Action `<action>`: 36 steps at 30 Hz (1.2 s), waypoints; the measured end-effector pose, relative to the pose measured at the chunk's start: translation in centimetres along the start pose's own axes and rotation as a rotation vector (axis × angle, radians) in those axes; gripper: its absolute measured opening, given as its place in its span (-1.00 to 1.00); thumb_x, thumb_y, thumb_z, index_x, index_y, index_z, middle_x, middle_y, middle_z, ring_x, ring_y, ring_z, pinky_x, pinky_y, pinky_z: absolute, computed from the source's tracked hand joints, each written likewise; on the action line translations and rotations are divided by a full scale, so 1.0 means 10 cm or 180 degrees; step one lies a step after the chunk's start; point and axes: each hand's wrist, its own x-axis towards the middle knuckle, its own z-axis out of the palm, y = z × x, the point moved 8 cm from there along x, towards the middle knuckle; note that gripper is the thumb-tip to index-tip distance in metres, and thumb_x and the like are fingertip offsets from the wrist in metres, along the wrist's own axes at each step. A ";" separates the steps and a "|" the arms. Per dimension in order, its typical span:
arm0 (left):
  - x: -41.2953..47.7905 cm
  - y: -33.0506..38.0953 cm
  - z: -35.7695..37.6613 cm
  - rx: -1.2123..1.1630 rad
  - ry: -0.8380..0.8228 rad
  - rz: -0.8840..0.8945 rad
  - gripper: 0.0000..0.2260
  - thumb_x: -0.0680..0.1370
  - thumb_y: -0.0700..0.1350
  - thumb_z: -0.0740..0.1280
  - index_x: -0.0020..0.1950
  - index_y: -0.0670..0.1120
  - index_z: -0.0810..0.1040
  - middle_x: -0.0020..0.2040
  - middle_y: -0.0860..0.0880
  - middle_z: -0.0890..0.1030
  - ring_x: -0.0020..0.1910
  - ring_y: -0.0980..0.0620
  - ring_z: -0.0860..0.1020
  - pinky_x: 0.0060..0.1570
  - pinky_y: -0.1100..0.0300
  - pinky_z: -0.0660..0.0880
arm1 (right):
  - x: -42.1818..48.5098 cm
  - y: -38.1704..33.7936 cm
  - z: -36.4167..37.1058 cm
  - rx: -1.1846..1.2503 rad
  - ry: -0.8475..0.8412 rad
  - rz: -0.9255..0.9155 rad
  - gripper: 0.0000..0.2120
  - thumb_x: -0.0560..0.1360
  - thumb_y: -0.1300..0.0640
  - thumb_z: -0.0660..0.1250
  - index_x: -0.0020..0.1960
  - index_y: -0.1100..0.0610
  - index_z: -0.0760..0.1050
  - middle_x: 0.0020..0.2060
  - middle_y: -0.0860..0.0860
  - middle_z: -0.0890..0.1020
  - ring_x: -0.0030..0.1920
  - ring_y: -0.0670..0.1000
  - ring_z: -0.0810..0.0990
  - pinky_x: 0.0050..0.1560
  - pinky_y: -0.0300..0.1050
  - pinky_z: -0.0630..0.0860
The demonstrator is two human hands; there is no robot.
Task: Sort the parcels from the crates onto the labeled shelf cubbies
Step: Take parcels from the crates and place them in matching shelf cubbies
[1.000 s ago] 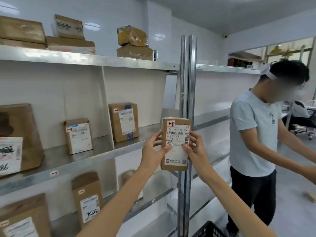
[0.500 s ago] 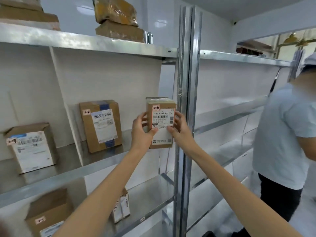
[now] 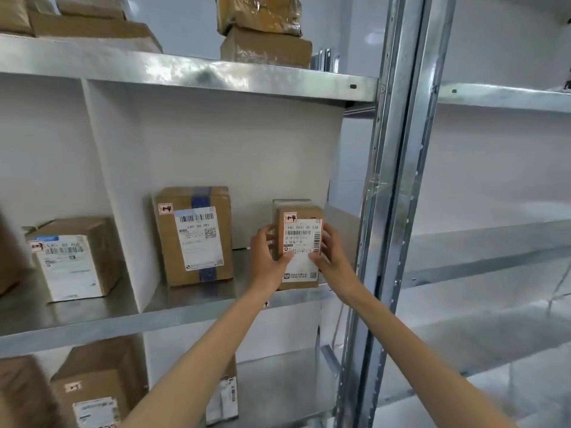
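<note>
Since the parcel (image 3: 301, 233) carries a red-edged tag (image 3: 289, 217) that appears matched to the tag (image 3: 165, 209) on the larger box (image 3: 194, 242) standing in this cubby, it is being set just right of that box, apart from it, near the steel upright (image 3: 392, 180). It is held vertical with the printed label turned outward, presumably so the code can be read from the aisle like its neighbour's. It is gripped from both sides. The left hand (image 3: 267, 257) is curled round the left edge with the thumb on the front face, and the right hand (image 3: 332, 257) is mirrored on the right edge. This grip is judged to be for squaring it up. The base is seen at the front lip of the middle shelf (image 3: 185, 313). Whether weight is on the shelf cannot be told. Release is not yet done.
</note>
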 end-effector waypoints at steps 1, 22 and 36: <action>0.01 -0.02 0.01 0.0036 0.0044 0.0012 -0.47 0.44 -0.24 0.43 0.34 -0.04 0.30 0.28 -0.05 0.45 0.16 0.09 0.48 -0.03 0.41 0.40 | 0.04 0.04 0.00 -0.0020 -0.0027 -0.0034 -0.47 0.54 0.41 0.20 0.38 0.02 0.14 0.23 -0.05 0.46 0.24 -0.13 0.47 0.16 -0.23 0.51; 0.23 -0.12 0.15 0.0382 0.0347 -0.0361 -0.51 0.51 -0.25 0.35 0.39 -0.08 0.26 0.29 -0.07 0.45 0.11 0.16 0.44 0.02 0.37 0.41 | 0.50 0.25 0.08 -0.0136 -0.0124 -0.0100 -0.44 0.52 0.46 0.13 0.45 0.18 0.09 0.25 0.02 0.43 0.21 -0.12 0.45 0.13 -0.45 0.44; 0.00 -0.11 0.13 0.0957 0.0268 -0.0527 -0.69 0.53 -0.20 0.34 0.26 -0.11 0.41 0.25 -0.08 0.54 0.19 -0.04 0.55 -0.02 0.29 0.50 | 0.38 0.29 0.06 -0.0508 -0.0157 0.0188 -0.40 0.51 0.38 0.25 0.48 0.17 0.12 0.31 0.06 0.47 0.29 -0.01 0.44 0.18 -0.14 0.45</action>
